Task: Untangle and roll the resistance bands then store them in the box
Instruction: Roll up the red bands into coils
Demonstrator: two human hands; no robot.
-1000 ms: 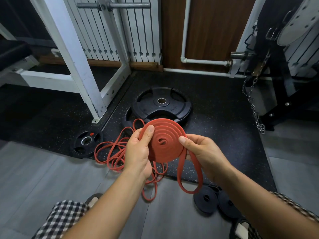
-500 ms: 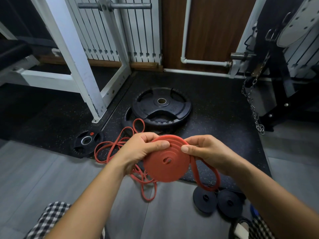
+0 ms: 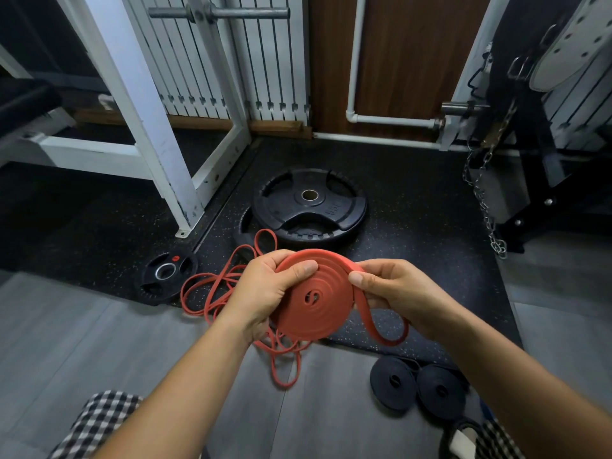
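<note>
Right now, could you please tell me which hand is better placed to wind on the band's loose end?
Probably the right hand: it pinches the loose loop beside the red band coil, which the left hand grips and steadies.

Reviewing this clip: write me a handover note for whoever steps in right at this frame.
Left hand: grips the red band coil, thumb across its face.
Right hand: pinches the coil's outer wrap where the loose tail hangs off.
Floor: thin red bands lie tangled below the left hand; two black rolled bands lie side by side, lower right.
Done: red coil nearly wound; black bands rolled.
Left: wind in the tail, untangle and roll the thin red bands, store everything. The box is not in view.
</note>
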